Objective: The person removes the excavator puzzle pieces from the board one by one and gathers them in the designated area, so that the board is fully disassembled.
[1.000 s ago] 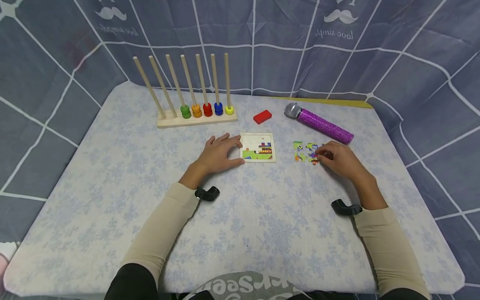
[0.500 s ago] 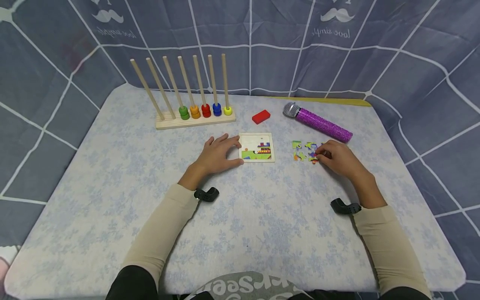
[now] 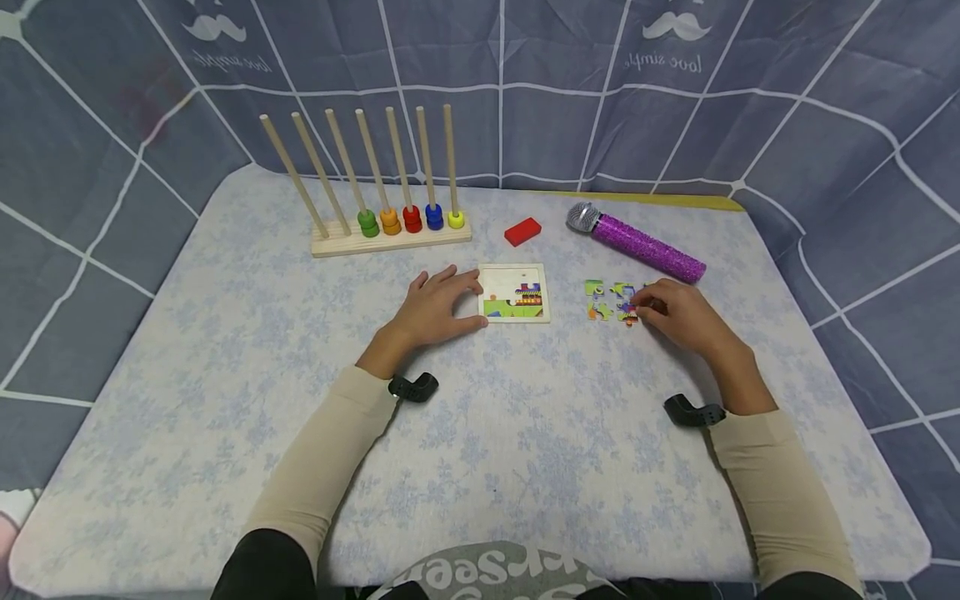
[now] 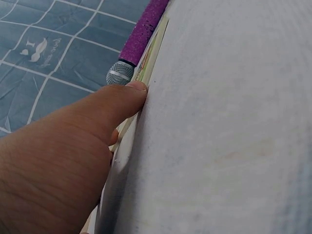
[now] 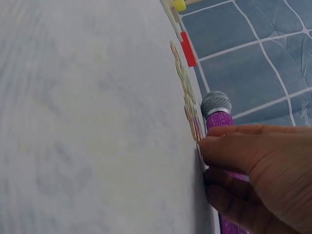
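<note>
A small wooden jigsaw board [image 3: 517, 273] lies mid-table, its lower part filled with a green and train picture. My left hand [image 3: 433, 312] rests at its left side, the index fingertip on the left edge and the thumb at the near-left corner. In the left wrist view the thumb [image 4: 131, 95] lies along the board's rim. To the right, several loose jigsaw pieces [image 3: 600, 312] lie close together. My right hand [image 3: 678, 315] is over their right end, thumb and forefinger pinching a jigsaw piece [image 3: 632, 307] mostly covered by the fingertips.
A wooden bead rack [image 3: 390, 242] with upright pegs and coloured beads stands at the back left. Behind the board lies a red block [image 3: 522, 232]. A purple glittery microphone [image 3: 645, 248] lies just beyond the loose pieces and my right hand. A patterned curtain hangs behind the table.
My left hand keeps its place on the board. The right-hand fingers stay at the loose pieces, with only a very slight shift of fingers and the piece beneath them.
</note>
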The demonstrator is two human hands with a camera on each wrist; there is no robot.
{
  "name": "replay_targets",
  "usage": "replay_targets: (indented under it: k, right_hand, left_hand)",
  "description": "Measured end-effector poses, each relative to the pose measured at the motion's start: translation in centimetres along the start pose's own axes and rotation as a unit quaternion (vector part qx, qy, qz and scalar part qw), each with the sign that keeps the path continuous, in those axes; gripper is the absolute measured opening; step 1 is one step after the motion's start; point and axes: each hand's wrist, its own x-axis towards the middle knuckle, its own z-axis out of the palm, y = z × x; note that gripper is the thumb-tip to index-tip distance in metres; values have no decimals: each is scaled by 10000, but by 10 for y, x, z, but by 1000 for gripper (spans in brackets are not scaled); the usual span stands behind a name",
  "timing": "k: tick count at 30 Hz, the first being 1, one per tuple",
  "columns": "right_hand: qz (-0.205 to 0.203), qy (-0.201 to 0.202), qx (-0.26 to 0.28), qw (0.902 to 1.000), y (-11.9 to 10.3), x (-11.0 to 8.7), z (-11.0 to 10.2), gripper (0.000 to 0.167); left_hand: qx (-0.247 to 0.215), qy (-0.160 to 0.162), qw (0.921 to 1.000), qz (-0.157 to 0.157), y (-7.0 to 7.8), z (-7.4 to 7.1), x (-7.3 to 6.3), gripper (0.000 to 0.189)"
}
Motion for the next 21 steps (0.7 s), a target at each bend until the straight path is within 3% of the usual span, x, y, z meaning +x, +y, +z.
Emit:
replay_targets:
  k: [6,11,14,21]
  right_hand:
    - [-3,-141,200,9997,-9,3,-12,20]
    - [-252,-180,227,9993,-26,22,-15,23]
    - [-342,-468,332,9978,-46,40,-10,25]
    - [-423,-1557,297,9864,-94,91,17,34]
  left_hand:
    - [4,2,10000,-24,-2,1,-1,50]
    - [28,18,10000,-12,-2,-2,0,50]
    - [12,-16,10000,-35,-1,-2,0,50]
    - [-11,-74,10000,-52,0,-1,0,51]
